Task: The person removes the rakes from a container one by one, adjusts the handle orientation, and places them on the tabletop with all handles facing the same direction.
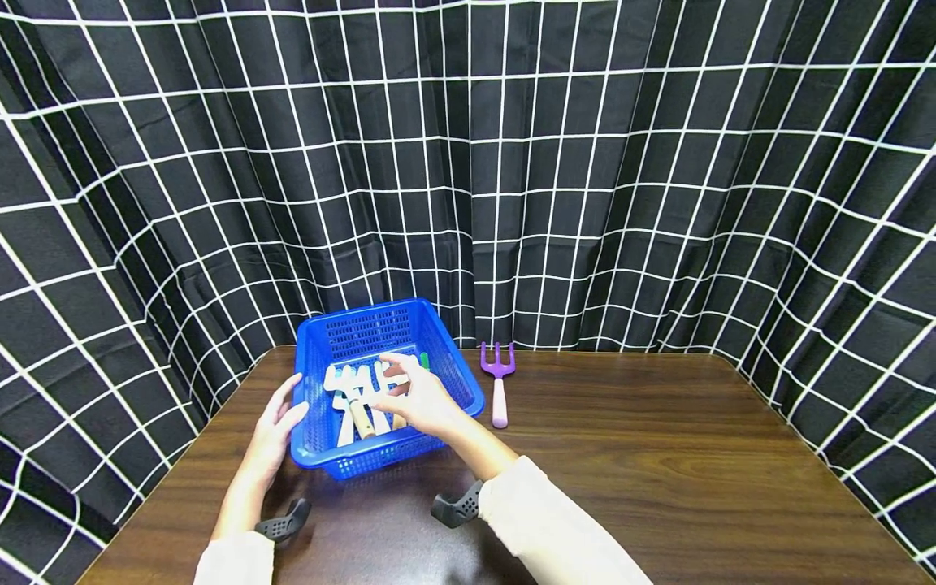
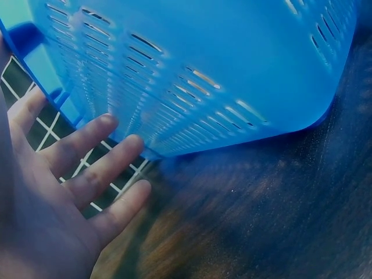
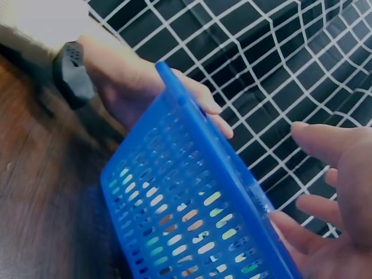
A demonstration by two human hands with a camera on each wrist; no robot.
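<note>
A blue plastic basket with slotted walls stands on the table's left part. My left hand is at its left rim; in the left wrist view that hand's fingers are spread and nearly straight beside the outer wall. Over the basket hovers my right hand, fingers loosely bent, thumb apart, nothing held. Below it lie several small pale tools, one with a beige handle and a white head. The right hand partly hides them. In the right wrist view the right hand is close to the rim.
A purple hand fork with a pink handle lies on the brown wooden table, just right of the basket. A black curtain with white grid lines surrounds the table's back and sides. Dark straps sit at both wrists.
</note>
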